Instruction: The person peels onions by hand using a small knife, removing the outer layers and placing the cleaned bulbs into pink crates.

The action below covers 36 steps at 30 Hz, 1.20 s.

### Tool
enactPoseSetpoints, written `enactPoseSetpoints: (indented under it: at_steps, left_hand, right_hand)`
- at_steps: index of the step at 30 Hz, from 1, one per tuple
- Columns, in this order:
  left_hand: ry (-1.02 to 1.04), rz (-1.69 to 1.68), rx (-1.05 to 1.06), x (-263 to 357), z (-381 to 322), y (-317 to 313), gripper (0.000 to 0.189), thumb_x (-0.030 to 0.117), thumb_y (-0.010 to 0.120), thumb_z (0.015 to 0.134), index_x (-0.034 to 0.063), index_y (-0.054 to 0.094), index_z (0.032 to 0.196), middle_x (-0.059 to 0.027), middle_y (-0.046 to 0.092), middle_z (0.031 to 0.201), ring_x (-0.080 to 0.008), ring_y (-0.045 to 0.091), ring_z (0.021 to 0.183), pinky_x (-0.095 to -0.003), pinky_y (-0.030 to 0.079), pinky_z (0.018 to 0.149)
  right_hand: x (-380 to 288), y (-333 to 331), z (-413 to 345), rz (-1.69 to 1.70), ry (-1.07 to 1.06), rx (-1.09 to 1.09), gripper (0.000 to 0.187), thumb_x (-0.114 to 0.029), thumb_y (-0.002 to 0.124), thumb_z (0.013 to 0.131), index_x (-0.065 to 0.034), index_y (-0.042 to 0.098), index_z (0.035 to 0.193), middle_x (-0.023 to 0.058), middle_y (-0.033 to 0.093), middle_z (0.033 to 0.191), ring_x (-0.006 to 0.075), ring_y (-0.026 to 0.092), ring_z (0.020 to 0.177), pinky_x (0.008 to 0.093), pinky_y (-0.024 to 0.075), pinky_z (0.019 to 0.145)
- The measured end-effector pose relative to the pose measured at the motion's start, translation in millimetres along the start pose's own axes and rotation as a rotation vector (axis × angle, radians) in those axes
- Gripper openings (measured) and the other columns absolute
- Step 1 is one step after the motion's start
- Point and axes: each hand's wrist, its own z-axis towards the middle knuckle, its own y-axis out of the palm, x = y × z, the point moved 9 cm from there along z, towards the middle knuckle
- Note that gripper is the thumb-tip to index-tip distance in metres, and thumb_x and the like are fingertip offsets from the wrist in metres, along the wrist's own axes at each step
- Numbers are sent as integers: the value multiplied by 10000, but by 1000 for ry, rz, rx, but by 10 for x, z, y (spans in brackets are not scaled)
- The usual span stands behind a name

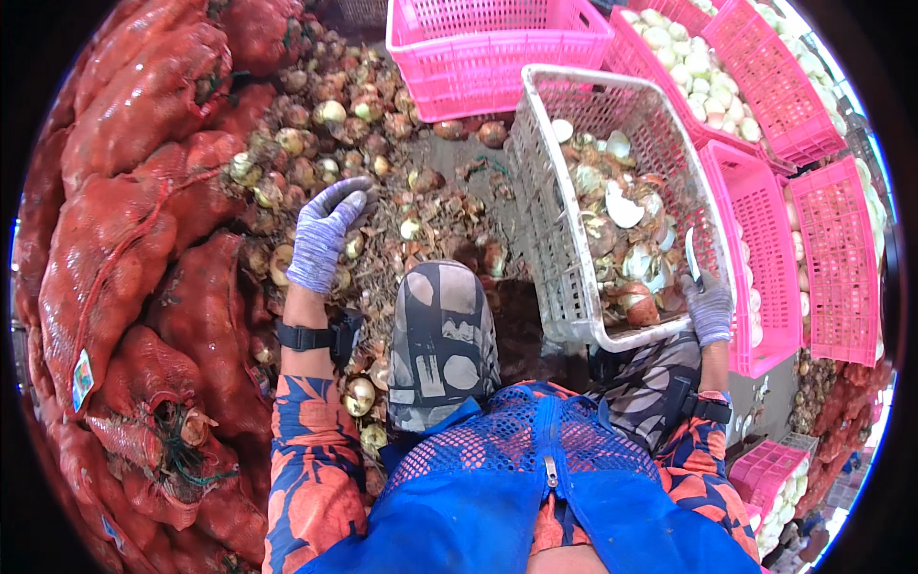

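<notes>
My left hand [328, 226], in a purple-grey knit glove, hovers over a heap of unpeeled onions [297, 147]. Its thumb and forefinger are a little apart, with nothing visible between them; the underside is hidden. In a matching glove, my right hand [708, 307] grips a small knife with a curved blade [691, 251], the tip pointing away from me. That hand is at the near right corner of a dirty white plastic crate [566, 208], which is tilted towards me. Inside it lie onion skins, white onion pieces [622, 206] and a brown onion [632, 304].
Red mesh sacks of onions [107, 244] are piled along the left. An upright pink crate [502, 64] stands beyond the heap. More pink crates [764, 265] line the right, several holding peeled onions [699, 68]. My patterned knee [443, 337] juts between heap and crate.
</notes>
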Motion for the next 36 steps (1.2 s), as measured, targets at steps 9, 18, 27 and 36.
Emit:
enactPoseSetpoints:
  at_steps: [9, 18, 27, 36]
  left_hand:
    - [-214, 729, -196, -2599, 370, -314, 388, 205, 737, 916, 9, 695, 1248, -114, 761, 1135, -200, 709, 1004, -339, 542, 909]
    - [-143, 1242, -155, -2665, 1260, 345, 522, 318, 733, 884, 149, 626, 1366, -139, 655, 1315, -344, 629, 1197, -420, 507, 1014]
    - [81, 1440, -170, -3109, 2355, 410, 652, 418, 806, 744, 216, 605, 1331, -194, 657, 1250, -411, 675, 1088, -505, 567, 921]
    - [-290, 1429, -310, -3547, 1938, 732, 605, 540, 790, 747, 156, 747, 1212, -162, 728, 1229, -312, 702, 1144, -434, 557, 953]
  right_hand:
    - [239, -150, -213, -25, 174, -107, 320, -294, 723, 952, -69, 745, 1177, 194, 750, 937, 292, 730, 844, 404, 550, 779]
    - [695, -212, -318, -57, 186, -147, 314, -248, 712, 948, -31, 731, 1174, 171, 743, 969, 251, 702, 871, 380, 536, 816]
    - [1329, 84, -597, -19, 155, -115, 317, -211, 716, 894, -33, 719, 1156, 146, 710, 893, 246, 672, 795, 382, 529, 759]
    - [1390, 195, -41, 91, 131, 248, 329, -174, 721, 840, -34, 707, 1138, 121, 676, 817, 241, 643, 719, 385, 522, 703]
